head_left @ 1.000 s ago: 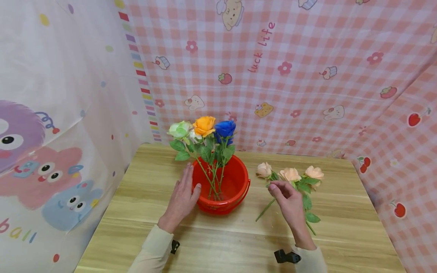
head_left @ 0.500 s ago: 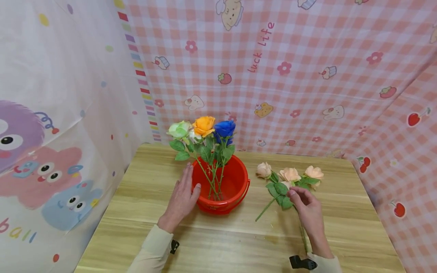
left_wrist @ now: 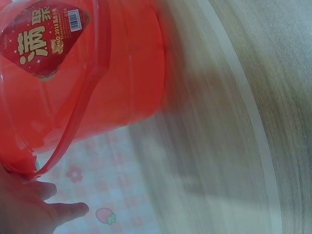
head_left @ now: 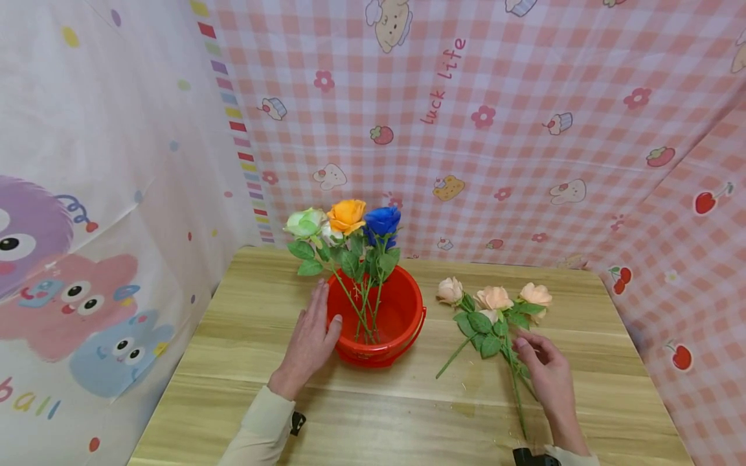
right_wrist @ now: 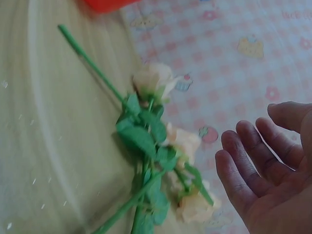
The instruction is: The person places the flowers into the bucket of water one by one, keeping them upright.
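My left hand (head_left: 309, 340) lies with straight fingers against the left side of a red bucket (head_left: 373, 357). In the left wrist view its fingertips are by the bucket's rim, where the handle (left_wrist: 83, 107) joins. An orange rose (head_left: 347, 216), a blue rose (head_left: 383, 221) and a pale green rose (head_left: 305, 222) stand in the bucket, with a white bloom partly hidden behind. My right hand (head_left: 548, 372) hovers with relaxed fingers beside the stems of several peach roses (head_left: 494, 299) lying on the table. The right wrist view shows nothing between its fingers (right_wrist: 246, 168).
The wooden table (head_left: 245, 388) ends at the back against a pink checked cloth (head_left: 524, 65). Another cloth (head_left: 134, 162) with cartoon figures hangs at the left. Small bits and a wet-looking patch (head_left: 464, 409) lie in front of the peach roses.
My right hand has moved right and nearer to me, off the leaves of the peach roses, which now show uncovered. My left hand has stayed at the bucket.
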{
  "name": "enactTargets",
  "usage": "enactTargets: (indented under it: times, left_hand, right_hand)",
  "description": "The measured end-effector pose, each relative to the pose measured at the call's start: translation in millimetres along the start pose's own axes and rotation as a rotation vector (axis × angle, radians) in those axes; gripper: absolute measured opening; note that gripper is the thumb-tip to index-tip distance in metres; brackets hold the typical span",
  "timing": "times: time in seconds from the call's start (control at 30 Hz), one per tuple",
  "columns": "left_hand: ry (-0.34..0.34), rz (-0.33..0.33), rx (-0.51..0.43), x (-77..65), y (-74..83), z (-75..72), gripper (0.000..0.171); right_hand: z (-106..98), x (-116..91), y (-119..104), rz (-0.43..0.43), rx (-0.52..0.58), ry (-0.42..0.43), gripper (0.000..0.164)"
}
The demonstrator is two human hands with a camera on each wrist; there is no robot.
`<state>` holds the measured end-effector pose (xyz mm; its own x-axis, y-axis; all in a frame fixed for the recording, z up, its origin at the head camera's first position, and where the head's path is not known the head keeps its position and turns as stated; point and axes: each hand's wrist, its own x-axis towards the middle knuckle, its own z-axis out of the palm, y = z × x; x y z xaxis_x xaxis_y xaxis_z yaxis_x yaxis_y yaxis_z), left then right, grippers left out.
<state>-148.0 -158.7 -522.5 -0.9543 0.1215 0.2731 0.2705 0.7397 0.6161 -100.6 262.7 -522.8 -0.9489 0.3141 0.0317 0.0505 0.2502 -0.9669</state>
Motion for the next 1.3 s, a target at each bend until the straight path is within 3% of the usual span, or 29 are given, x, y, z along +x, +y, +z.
enactTargets:
  times: [0.43, 0.73, 1.3]
  left_hand:
    - [0.004, 0.000, 0.001, -0.2, 0.4, -0.1, 0.068]
    - [-0.004, -0.007, 0.003, 0.4, 0.8, -0.3, 0.068]
    - [-0.011, -0.005, 0.007, -0.1, 0.2, -0.7, 0.068]
  right_hand:
    - [-19, -8, 28, 0.122, -0.116, 0.003, 0.040]
    - [-25, -17, 40, 0.152, -0.114, -0.047, 0.042]
    - [-27, -27, 51, 0.244, -0.241, -0.152, 0.051]
